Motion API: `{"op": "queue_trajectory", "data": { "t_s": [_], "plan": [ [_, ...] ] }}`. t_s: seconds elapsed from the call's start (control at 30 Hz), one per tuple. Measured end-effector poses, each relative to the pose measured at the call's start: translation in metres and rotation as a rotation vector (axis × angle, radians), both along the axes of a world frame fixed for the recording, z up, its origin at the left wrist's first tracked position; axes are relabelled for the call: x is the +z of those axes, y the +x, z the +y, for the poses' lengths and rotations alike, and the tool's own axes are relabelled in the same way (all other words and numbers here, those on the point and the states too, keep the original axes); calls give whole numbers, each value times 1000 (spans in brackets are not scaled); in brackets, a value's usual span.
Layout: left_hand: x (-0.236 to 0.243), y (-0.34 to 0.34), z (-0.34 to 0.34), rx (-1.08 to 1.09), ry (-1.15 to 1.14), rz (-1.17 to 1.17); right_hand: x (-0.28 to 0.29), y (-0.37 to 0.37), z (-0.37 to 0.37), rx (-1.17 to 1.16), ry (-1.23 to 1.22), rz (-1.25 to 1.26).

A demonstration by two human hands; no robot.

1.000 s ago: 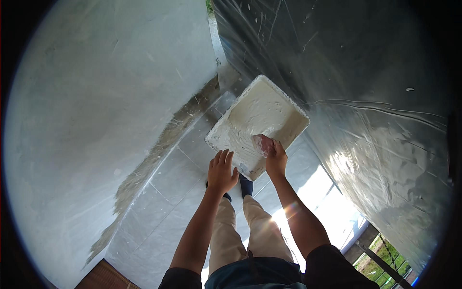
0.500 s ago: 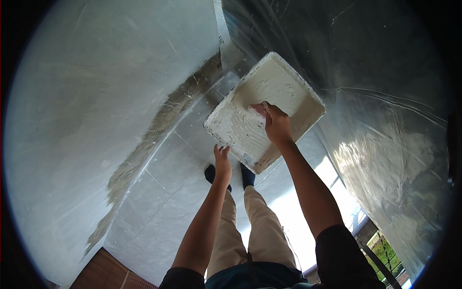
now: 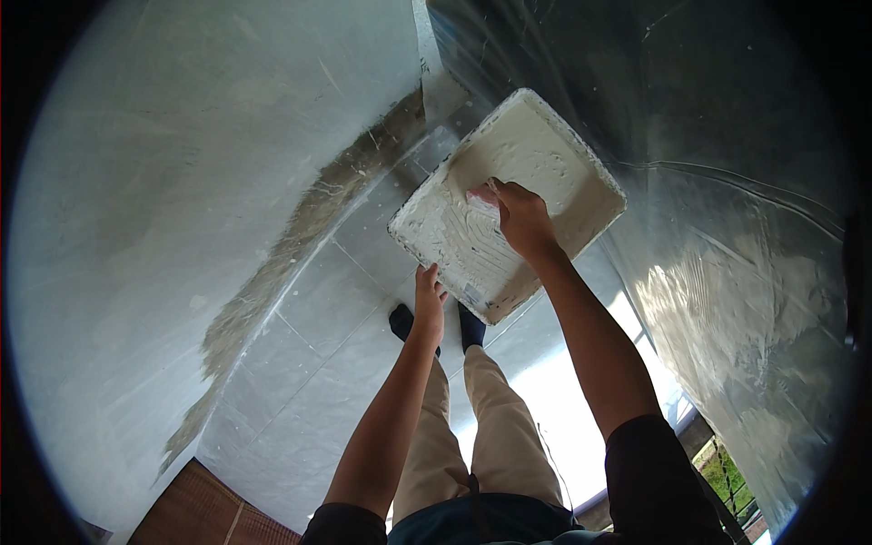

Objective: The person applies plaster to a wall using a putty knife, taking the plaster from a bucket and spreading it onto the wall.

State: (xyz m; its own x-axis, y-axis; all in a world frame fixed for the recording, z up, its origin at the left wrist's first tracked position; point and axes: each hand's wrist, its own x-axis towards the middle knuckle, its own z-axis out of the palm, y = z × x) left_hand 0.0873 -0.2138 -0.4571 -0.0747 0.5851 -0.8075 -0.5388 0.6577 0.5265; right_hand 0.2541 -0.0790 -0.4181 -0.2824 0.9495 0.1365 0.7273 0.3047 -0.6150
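A shallow rectangular tray (image 3: pixel 595 195), its rim crusted with white, holds a thick off-white paste (image 3: pixel 527 145). Inside it, my right hand (image 3: pixel 524 216) is closed around a small pinkish, paste-smeared tool (image 3: pixel 482 197). Its exact kind is hard to make out. The tool rests against the paste, where ridged streaks run below it. My left hand (image 3: pixel 431 295) is beside the tray's near left edge with its fingers partly spread and holding nothing. The fingertips come right up to the rim, and I cannot tell whether they touch it. What bears the tray is hidden beneath it.
On the left, a pale wall (image 3: pixel 182 200) has a rough brownish band (image 3: pixel 272 272) along its foot. Clear plastic sheeting (image 3: pixel 727 254) hangs on the right. My feet (image 3: pixel 470 329) stand on the tiled floor (image 3: pixel 309 350) below the tray. A reddish-brown panel (image 3: pixel 200 509) is at lower left.
My left hand has moved slightly up and right, closer to the tray's rim. The tray shows a little further right in view. My right hand still grips the tool in the paste.
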Motion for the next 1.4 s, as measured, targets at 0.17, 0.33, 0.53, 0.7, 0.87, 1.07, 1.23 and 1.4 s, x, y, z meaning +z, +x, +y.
{"op": "queue_trajectory", "data": {
  "t_s": [0.17,0.33,0.53,0.7,0.87,1.07,1.23,1.4],
  "plan": [
    [1,2,0,-16,14,-5,-3,-1,17,65,-37,-31],
    [4,2,1,-24,-13,-24,-14,3,20,48,-40,24],
    [7,1,1,-38,4,-35,-21,-1,11,-43,-152,26],
    [5,0,-1,-18,-24,-36,-25,-1,-2,-160,-191,72],
    [-2,-2,-5,-25,-23,-37,-32,3,-20,-186,-229,80],
    [-3,-12,-10,-80,6,141,-25,0,-44,-305,-285,166],
    [11,-47,-2,-150,91,374,-36,-8,-54,-457,-592,558],
    [87,-73,35,-259,544,924,24,-29,-41,-427,-776,1151]
  ]
}}
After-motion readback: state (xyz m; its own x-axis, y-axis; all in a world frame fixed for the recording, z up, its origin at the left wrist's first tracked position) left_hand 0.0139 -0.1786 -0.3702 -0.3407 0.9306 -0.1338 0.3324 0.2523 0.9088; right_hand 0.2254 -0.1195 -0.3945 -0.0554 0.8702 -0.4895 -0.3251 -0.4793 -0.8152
